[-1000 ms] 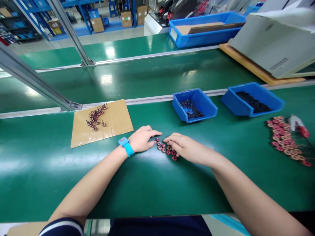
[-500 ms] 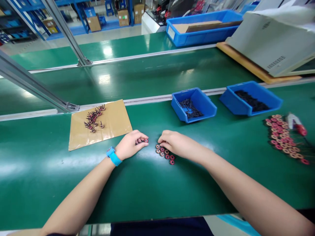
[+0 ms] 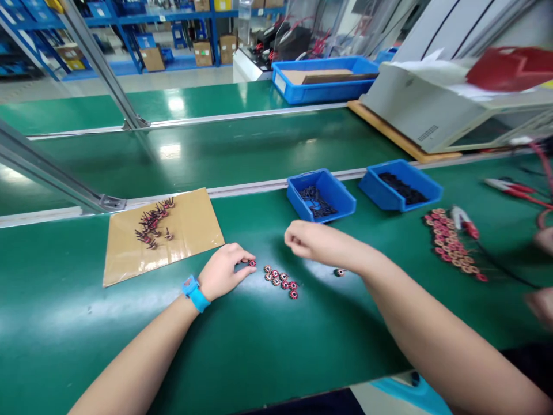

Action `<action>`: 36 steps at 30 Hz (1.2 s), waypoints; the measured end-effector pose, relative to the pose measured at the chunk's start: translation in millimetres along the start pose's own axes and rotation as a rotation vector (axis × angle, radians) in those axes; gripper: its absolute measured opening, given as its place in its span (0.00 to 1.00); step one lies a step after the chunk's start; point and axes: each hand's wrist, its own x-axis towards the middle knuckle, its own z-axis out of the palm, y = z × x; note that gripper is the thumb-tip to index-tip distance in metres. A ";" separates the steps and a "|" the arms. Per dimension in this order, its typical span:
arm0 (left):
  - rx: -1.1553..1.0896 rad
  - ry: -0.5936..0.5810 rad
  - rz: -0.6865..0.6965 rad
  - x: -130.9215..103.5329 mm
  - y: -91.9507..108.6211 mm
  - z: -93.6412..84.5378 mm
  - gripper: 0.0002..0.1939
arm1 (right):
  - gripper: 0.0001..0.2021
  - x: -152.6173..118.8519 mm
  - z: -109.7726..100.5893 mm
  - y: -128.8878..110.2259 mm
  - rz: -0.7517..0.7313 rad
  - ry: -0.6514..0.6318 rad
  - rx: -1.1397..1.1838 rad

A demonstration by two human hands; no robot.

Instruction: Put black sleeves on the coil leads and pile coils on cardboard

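My left hand (image 3: 227, 268) pinches a small red and black motor stator (image 3: 252, 263) between thumb and fingertips, close above the green table. My right hand (image 3: 300, 237) is raised in front of a blue bin of thin black pieces (image 3: 318, 202). Its fingers are curled together, and whatever they may hold is hidden. Between and below the hands lies a loose group of stators (image 3: 276, 275). A single stator (image 3: 340, 272) rests beside my right forearm. At the left, a brown cardboard sheet (image 3: 194, 225) carries several stators with dark upright leads (image 3: 153, 222).
A second blue bin (image 3: 400, 184) holds black parts. Rows of pinkish rings (image 3: 451, 242) lie right of it, beside red-handled pliers (image 3: 466, 222). Another person's hands (image 3: 542, 304) show at the right edge. A grey metal frame post (image 3: 52, 167) rises at the left.
My right hand has lifted from the stator group and moved up toward the bin. My left hand keeps its stator. The view has shifted, bringing another person's hands into sight.
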 end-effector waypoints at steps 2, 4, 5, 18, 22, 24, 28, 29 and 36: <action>0.015 0.009 0.010 0.4 -0.5 1.2 0.07 | 0.04 -4.2 -10.7 20.7 0.084 0.220 0.082; 0.031 0.020 0.012 0.9 -0.7 2.2 0.08 | 0.03 -4.2 -16.4 40.6 0.188 0.360 0.132; 0.036 0.024 0.010 1.0 -0.8 2.5 0.08 | 0.03 -2.8 -17.0 49.0 0.229 0.387 0.152; 0.054 0.028 0.015 1.0 -1.1 1.0 0.08 | 0.06 -10.9 -4.9 85.7 0.325 0.587 0.227; 0.068 0.038 0.018 1.7 -0.3 1.6 0.09 | 0.12 -9.0 4.0 76.8 0.290 0.603 0.222; 0.072 0.038 0.017 1.8 -0.2 1.8 0.08 | 0.13 -5.0 7.3 68.9 0.276 0.571 0.170; 0.071 0.036 0.014 1.4 -0.8 1.8 0.08 | 0.09 4.3 1.5 59.6 0.340 0.522 0.073; 0.069 0.036 0.015 1.3 -1.0 1.7 0.08 | 0.09 6.2 -2.6 58.9 0.370 0.536 0.060; 0.044 0.027 0.009 2.7 -0.6 1.4 0.08 | 0.10 11.6 -26.3 27.7 0.485 0.664 -0.079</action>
